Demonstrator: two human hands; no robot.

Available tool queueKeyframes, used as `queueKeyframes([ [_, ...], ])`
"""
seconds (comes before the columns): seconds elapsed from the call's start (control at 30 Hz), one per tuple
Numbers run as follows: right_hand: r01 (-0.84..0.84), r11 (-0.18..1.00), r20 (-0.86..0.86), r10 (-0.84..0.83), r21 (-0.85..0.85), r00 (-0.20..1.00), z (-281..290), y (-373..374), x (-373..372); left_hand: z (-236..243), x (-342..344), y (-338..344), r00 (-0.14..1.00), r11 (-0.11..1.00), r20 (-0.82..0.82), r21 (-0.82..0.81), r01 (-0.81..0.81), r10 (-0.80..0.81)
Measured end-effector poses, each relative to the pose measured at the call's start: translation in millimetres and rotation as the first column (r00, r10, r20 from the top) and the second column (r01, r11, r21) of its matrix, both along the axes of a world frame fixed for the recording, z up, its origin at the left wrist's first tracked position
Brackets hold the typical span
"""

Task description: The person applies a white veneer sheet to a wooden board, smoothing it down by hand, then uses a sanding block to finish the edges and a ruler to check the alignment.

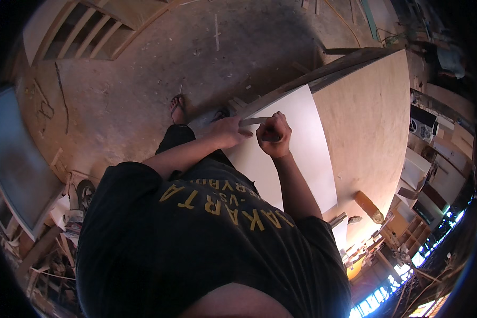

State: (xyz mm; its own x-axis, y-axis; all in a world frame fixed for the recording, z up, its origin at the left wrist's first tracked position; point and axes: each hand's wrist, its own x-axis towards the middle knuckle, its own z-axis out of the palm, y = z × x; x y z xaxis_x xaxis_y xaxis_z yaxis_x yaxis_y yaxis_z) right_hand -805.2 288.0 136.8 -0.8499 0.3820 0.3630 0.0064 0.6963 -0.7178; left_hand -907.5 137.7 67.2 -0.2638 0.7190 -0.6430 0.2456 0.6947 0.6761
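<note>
A narrow, pale grey flat strip [253, 121] stretches between my two hands, above the near edge of a white sheet [305, 153]. My left hand [228, 132] is closed round the strip's left end. At its other end my right hand [274, 135] is curled into a fist; a dark gap shows between its fingers, and whether it holds anything besides the strip I cannot tell. The white sheet lies on a large plywood panel [365, 127], in front of my body and to the right.
A bottle with amber contents [368, 206] lies on the plywood near a small lump [354, 220]. A slatted wooden frame [85, 37] rests at the far left. A pale panel [24, 159] leans at the left. Boards and a speaker-like box [423, 124] crowd the right.
</note>
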Motion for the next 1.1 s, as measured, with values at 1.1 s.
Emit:
queueKeyframes([
  [1.1,0.001,1.0,0.045,0.0,-0.009,0.999,-23.4,28.8,-4.0,-17.9,-4.9,22.6,0.972,0.987,0.233,0.153,-0.042,0.005],
])
